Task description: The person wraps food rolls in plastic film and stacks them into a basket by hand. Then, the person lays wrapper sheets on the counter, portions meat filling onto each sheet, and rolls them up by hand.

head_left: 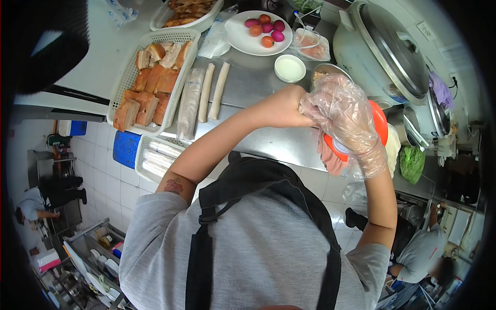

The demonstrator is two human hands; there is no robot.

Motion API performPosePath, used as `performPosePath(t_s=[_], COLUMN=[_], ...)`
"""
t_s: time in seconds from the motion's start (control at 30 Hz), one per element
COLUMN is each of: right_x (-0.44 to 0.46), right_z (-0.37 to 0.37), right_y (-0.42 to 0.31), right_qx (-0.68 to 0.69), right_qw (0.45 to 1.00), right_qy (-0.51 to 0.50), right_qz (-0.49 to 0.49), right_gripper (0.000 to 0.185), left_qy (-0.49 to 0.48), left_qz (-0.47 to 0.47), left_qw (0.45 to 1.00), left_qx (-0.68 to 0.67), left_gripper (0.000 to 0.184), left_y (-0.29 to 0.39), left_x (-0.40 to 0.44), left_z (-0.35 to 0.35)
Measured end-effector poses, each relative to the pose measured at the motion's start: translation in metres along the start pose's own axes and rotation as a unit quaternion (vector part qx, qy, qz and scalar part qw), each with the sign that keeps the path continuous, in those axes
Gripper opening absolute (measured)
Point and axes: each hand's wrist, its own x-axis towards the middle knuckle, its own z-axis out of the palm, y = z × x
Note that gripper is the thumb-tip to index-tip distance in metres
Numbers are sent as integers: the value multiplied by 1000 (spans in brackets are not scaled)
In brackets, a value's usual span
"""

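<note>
My left hand point(285, 106) is bare and curled, its fingers partly hidden where they meet the gloved right hand. My right hand point(338, 106) wears a loose clear plastic glove point(369, 150) reaching past the wrist. Its fingers are bent in against the left hand; whatever lies between the two hands is hidden. Both hands are above the steel counter's point(248, 119) front right part. Just behind them is a metal bowl point(330, 68) with food in it, partly covered. An orange-red basin point(380, 124) shows beneath the right forearm, beside a pink cloth point(330, 157).
Left on the counter, a white basket point(178, 111) holds browned pork slabs; wrapped pale rolls point(219, 90) lie alongside. Behind stand a plate point(237, 39) of pink and orange eggs or fruit, a white bowl point(290, 68) and a big lidded pot point(361, 57). Two other people work farther off.
</note>
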Motion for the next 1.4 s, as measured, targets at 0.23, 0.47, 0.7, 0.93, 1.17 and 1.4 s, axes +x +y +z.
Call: performPosePath(t_s=[0.23,0.47,0.7,0.93,1.17,1.4], right_x=[-23,2,10,23,22,12], right_z=[10,8,15,15,99,175], right_y=[-5,-40,-35,-18,1,1], right_qx=[-206,-84,-90,-39,285,348], right_qw=[977,991,988,993,914,839], right_qy=[45,-22,-68,-97,12,-113], right_qz=[-32,106,101,61,287,402], right_gripper=[25,25,36,40,60,44], left_qy=[42,74,81,140,152,286], left_qz=[14,13,8,-5,-83,-111], left_qw=[999,997,995,988,864,699], left_qx=[14,18,50,-70,-473,-646], left_gripper=[30,21,22,18,49,41], left_y=[-4,-8,-15,-24,-25,-108], left_x=[5,5,4,-3,0,-13], left_z=[-3,-5,-6,-6,-38,-46])
